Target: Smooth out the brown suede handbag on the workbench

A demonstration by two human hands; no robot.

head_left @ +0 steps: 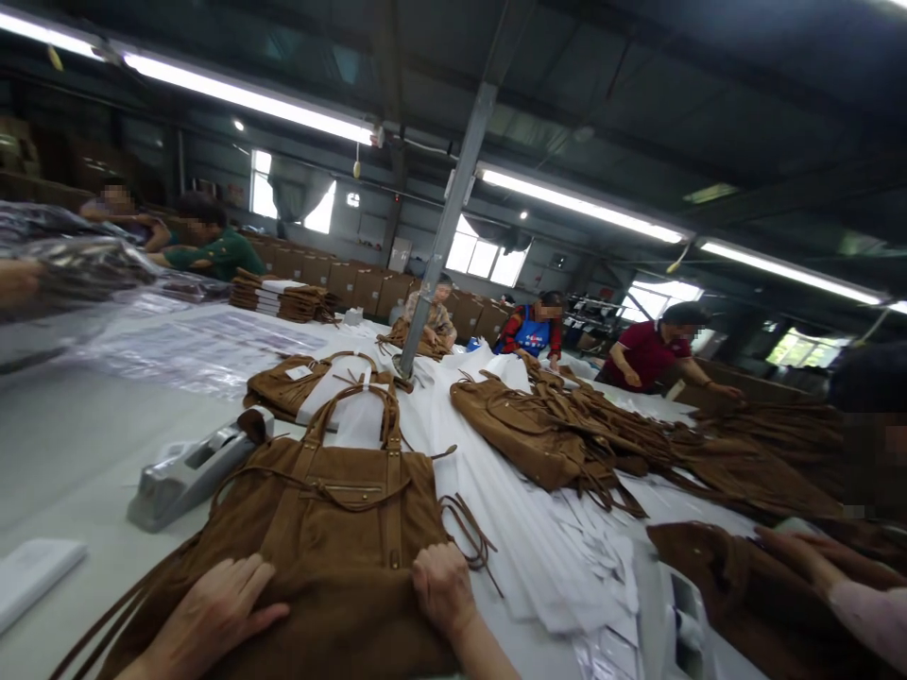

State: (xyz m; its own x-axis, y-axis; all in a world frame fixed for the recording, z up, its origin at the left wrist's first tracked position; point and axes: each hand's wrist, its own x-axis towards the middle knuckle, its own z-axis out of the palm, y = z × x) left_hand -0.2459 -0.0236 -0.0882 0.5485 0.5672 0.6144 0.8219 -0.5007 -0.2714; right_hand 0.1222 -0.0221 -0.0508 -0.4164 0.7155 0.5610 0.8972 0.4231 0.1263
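Two hands are pressed on a brown suede handbag that lies flat on the white work table, directly in front of the camera, with its handles pointing away. The left hand is laid palm down on the lower left part of the bag, fingers spread and flat; nothing is grasped by it. The right hand is set on the bag's lower right corner with the fingers curled under against the suede; whether a fold of the material is pinched cannot be told. Thin suede fringe is seen trailing from the bag's right side onto a strip of white paper sheets.

A grey tape dispenser is placed just left of the bag, touching or nearly touching its upper left corner. A second handbag is laid further back, and a heap of similar bags is spread across the right of the table. A metal post rises from the table's middle. A co-worker's hand rests on another brown bag at the lower right. Several other people are seated along the far edge, and stacked folded pieces are noted at the back left.
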